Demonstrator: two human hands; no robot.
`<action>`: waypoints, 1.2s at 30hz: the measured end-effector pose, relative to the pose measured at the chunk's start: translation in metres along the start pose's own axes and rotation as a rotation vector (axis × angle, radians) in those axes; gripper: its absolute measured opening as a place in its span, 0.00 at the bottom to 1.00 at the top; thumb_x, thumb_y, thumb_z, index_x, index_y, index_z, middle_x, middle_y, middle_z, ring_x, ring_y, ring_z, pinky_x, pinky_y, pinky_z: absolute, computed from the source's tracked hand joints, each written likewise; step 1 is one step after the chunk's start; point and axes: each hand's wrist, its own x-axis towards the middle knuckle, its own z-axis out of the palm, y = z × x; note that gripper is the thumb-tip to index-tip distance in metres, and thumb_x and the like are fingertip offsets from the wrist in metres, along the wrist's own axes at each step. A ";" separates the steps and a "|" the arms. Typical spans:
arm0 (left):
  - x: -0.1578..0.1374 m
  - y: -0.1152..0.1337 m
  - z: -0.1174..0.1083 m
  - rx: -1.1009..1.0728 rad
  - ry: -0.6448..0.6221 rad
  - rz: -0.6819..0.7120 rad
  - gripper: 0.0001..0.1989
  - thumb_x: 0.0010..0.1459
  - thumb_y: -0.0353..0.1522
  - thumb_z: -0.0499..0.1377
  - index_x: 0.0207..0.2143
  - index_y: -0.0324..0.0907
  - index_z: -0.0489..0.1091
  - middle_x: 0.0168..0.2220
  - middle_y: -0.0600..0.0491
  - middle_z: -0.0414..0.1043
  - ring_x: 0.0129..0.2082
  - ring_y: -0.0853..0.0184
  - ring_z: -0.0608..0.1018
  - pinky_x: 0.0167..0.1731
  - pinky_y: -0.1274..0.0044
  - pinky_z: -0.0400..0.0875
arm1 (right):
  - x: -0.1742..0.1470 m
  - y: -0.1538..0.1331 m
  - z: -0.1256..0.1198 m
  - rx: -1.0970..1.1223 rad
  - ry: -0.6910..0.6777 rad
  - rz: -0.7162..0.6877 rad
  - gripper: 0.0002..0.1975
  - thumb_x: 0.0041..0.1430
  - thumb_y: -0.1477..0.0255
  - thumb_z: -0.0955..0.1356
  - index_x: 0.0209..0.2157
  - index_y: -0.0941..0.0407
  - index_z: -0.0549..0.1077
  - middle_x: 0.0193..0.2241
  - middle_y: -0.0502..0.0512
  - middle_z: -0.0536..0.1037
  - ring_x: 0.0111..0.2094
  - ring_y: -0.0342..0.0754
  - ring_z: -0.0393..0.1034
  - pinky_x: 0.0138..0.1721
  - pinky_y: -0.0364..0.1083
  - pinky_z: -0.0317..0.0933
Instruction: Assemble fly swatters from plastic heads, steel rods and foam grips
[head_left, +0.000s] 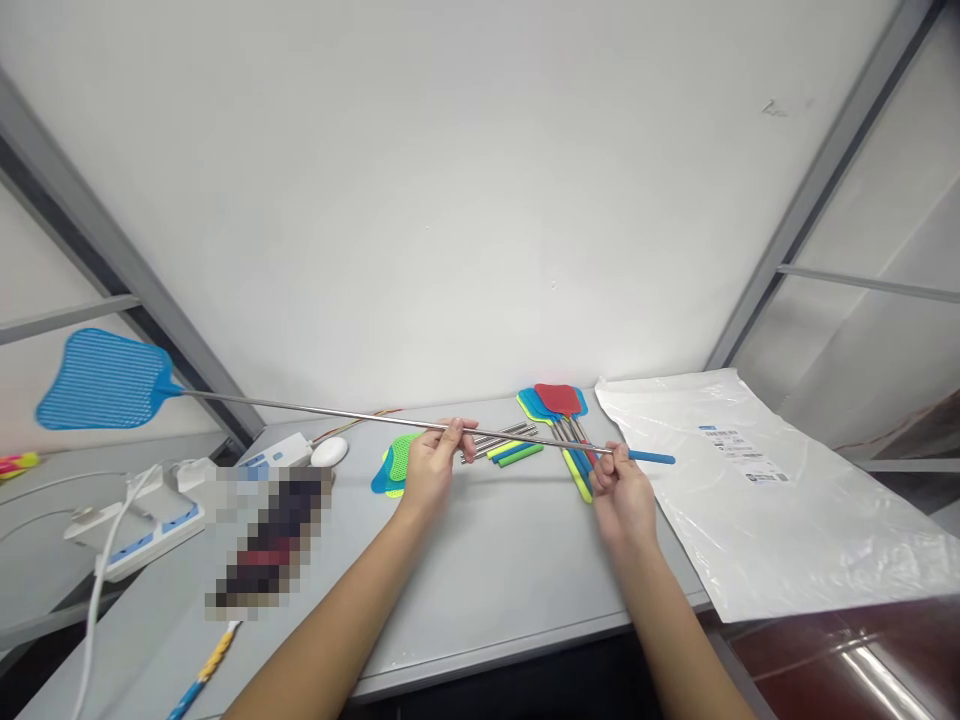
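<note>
A blue fly swatter (112, 380) with a long extended metal rod stretches across the view above the table, its slotted head at the far left. Around the middle of the rod my left hand (439, 460) is closed in a pinch. My right hand (624, 490) grips the rod's right end, just beside the blue handle (651, 456). Behind and below the rod lie loose metal rods (514, 440) and green and blue handle sleeves (517, 454). Loose swatter heads (403, 460) in green and blue rest left of them. Several shorter swatters (559, 400) are stacked near my right hand.
A large white plastic mailer (780, 500) covers the table's right side and overhangs the front edge. Power strips (154, 540) with white cables lie at the left, near a white oval object (328, 452) and a pixelated dark item (274, 545). A white wall stands behind.
</note>
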 end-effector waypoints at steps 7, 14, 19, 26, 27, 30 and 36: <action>0.000 0.005 0.008 -0.109 -0.051 -0.041 0.17 0.58 0.42 0.57 0.32 0.36 0.75 0.23 0.53 0.68 0.22 0.72 0.68 0.28 0.78 0.63 | -0.001 -0.017 0.000 -0.002 -0.001 -0.063 0.13 0.53 0.62 0.72 0.33 0.56 0.68 0.18 0.41 0.60 0.18 0.35 0.50 0.18 0.37 0.48; -0.005 0.004 0.038 -0.100 -0.220 -0.122 0.12 0.58 0.39 0.59 0.39 0.40 0.73 0.25 0.56 0.68 0.23 0.73 0.70 0.30 0.78 0.65 | -0.005 -0.021 -0.009 -0.036 0.026 -0.130 0.12 0.58 0.59 0.67 0.34 0.54 0.66 0.17 0.42 0.61 0.18 0.38 0.53 0.20 0.40 0.51; -0.011 0.004 0.063 0.003 -0.326 -0.137 0.12 0.58 0.39 0.59 0.37 0.40 0.73 0.28 0.55 0.71 0.23 0.73 0.73 0.35 0.75 0.68 | -0.004 -0.030 -0.007 -0.063 0.018 -0.189 0.12 0.60 0.59 0.65 0.34 0.53 0.65 0.17 0.42 0.61 0.18 0.38 0.53 0.20 0.40 0.51; -0.015 -0.005 0.088 0.026 -0.264 -0.054 0.11 0.58 0.38 0.59 0.34 0.39 0.72 0.21 0.57 0.69 0.23 0.71 0.74 0.31 0.77 0.68 | -0.011 -0.028 0.002 -0.004 0.026 -0.170 0.12 0.59 0.61 0.67 0.32 0.55 0.65 0.17 0.40 0.56 0.17 0.36 0.47 0.18 0.38 0.45; -0.017 -0.007 0.093 0.025 -0.269 -0.054 0.11 0.58 0.38 0.59 0.35 0.39 0.72 0.21 0.57 0.68 0.23 0.71 0.74 0.29 0.77 0.68 | -0.015 -0.025 0.005 0.003 -0.005 -0.133 0.12 0.59 0.61 0.67 0.32 0.55 0.65 0.17 0.40 0.56 0.17 0.36 0.46 0.18 0.38 0.44; -0.023 -0.009 0.102 0.024 -0.268 -0.044 0.11 0.57 0.38 0.60 0.37 0.39 0.73 0.24 0.56 0.69 0.21 0.73 0.72 0.25 0.79 0.67 | -0.024 -0.017 0.018 0.015 -0.081 -0.050 0.12 0.60 0.60 0.67 0.33 0.55 0.66 0.18 0.41 0.57 0.18 0.36 0.48 0.19 0.39 0.45; -0.023 -0.011 0.090 0.044 -0.206 -0.058 0.11 0.56 0.38 0.61 0.37 0.39 0.75 0.25 0.55 0.69 0.18 0.76 0.69 0.21 0.80 0.63 | -0.028 -0.014 0.023 0.024 -0.136 0.023 0.13 0.57 0.60 0.69 0.34 0.56 0.68 0.19 0.42 0.57 0.19 0.36 0.48 0.19 0.38 0.46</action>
